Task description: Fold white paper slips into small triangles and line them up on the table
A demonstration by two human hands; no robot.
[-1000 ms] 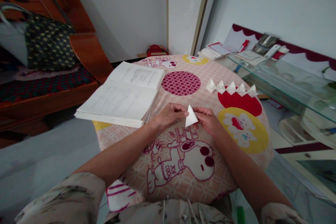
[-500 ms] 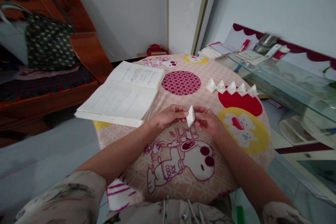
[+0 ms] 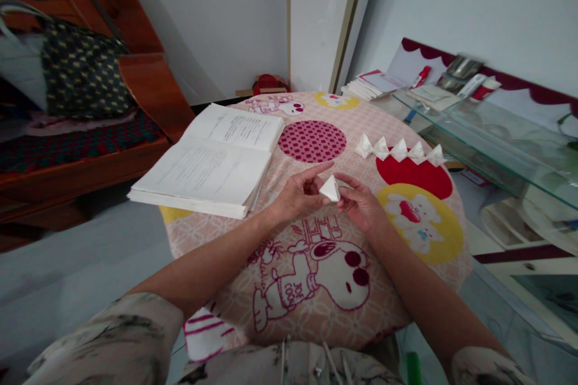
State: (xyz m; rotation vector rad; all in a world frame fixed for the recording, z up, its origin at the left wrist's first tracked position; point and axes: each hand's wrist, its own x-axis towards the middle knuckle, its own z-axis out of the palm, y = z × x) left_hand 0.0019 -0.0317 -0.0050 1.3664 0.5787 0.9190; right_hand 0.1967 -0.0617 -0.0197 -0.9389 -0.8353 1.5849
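A small folded white paper piece (image 3: pixel 330 189), pointed at the top, is held above the table between my two hands. My left hand (image 3: pixel 300 194) grips its left side low down, thumb against the paper, while the index finger stretches out above it. On the other side my right hand (image 3: pixel 361 201) pinches the piece between thumb and fingers. Some of the fingers behind the paper are hidden. Beyond my right hand, a row of several folded white paper pieces (image 3: pixel 400 150) lies on the tablecloth (image 3: pixel 316 171).
An open thick book (image 3: pixel 208 162) lies at the table's left. To the right stands a glass shelf (image 3: pixel 497 132) with a red-capped item (image 3: pixel 421 76) and a stack of papers (image 3: pixel 370 85) beside it. At the left, a patterned bag (image 3: pixel 85 69) rests on a wooden bench (image 3: pixel 149 90).
The paper piece has been turned, from a narrow diamond to a broader, shorter triangular shape. My left index finger has lifted away and stretched outward. The row of paper pieces has stayed put.
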